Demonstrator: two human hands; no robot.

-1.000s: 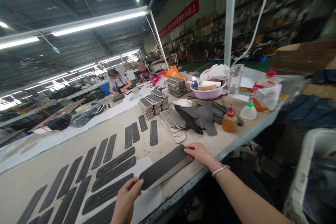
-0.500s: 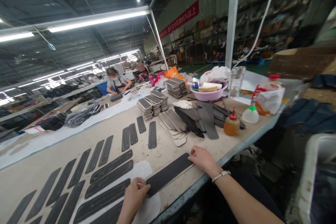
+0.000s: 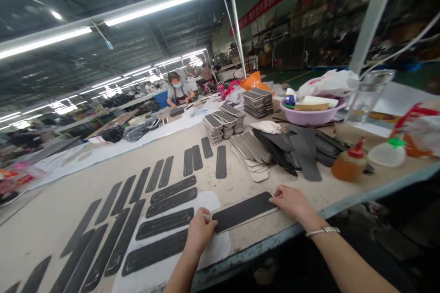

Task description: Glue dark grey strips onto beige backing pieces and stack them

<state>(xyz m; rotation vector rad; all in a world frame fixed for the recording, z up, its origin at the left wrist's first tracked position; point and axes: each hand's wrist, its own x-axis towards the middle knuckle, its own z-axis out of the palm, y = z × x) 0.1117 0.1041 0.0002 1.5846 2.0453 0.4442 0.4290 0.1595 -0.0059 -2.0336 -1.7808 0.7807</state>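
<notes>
A long black strip with rounded corners [image 3: 242,211] lies over a slightly larger pale backing near the table's front edge. My left hand [image 3: 200,230] pinches its near-left end between thumb and fingers. At the opposite end, my right hand [image 3: 292,201], with a bracelet at the wrist, pinches the far corner. Left of my hands, several glossy black strips [image 3: 165,223] lie in rows, some on a white sheet [image 3: 223,243]. Beyond the held strip is a fanned stack of pale-edged pieces [image 3: 250,155].
Dark offcuts [image 3: 305,155], a red-capped bottle of amber liquid [image 3: 349,162] and a green-capped bottle [image 3: 388,152] stand to the right. Behind them are a purple basin [image 3: 311,116] and a glass [image 3: 366,100]. Stacked pieces [image 3: 223,123] stand mid-table; a co-worker [image 3: 178,91] is beyond.
The camera view has turned left, so the scene sits further right. Both hands keep hold of the strip's ends, and it seems to lie flat over its backing as before.
</notes>
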